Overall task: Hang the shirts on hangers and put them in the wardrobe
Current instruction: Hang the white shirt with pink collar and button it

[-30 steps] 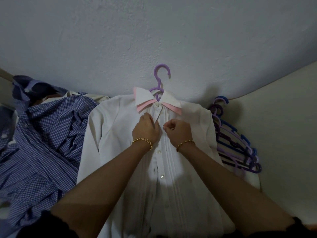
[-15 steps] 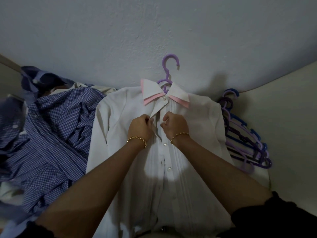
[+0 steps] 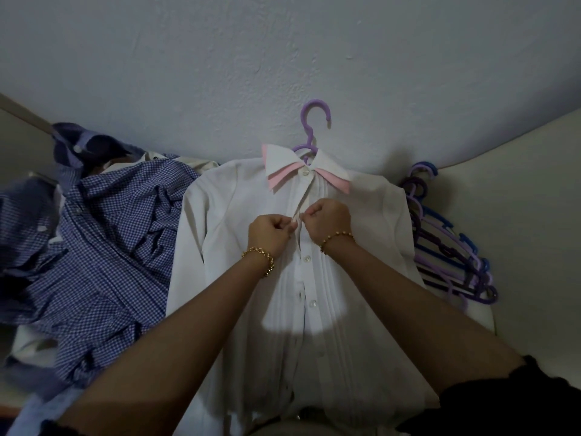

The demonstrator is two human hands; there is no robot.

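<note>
A white shirt (image 3: 371, 234) with a pink-edged collar lies flat in front of me on a purple hanger (image 3: 309, 127), whose hook sticks out above the collar. My left hand (image 3: 270, 231) and my right hand (image 3: 328, 217) meet at the button placket just below the collar. Each pinches one edge of the shirt front between its fingertips. The buttons lower down look fastened.
A heap of blue checked shirts (image 3: 94, 247) lies to the left of the white shirt. To its right rests a stack of purple and blue hangers (image 3: 446, 247). A pale wall (image 3: 283, 58) runs behind everything.
Both hands have stayed on the placket and shifted slightly, still pinching the fabric. The view has tilted, so the shirt sits a little lower and to the right.
</note>
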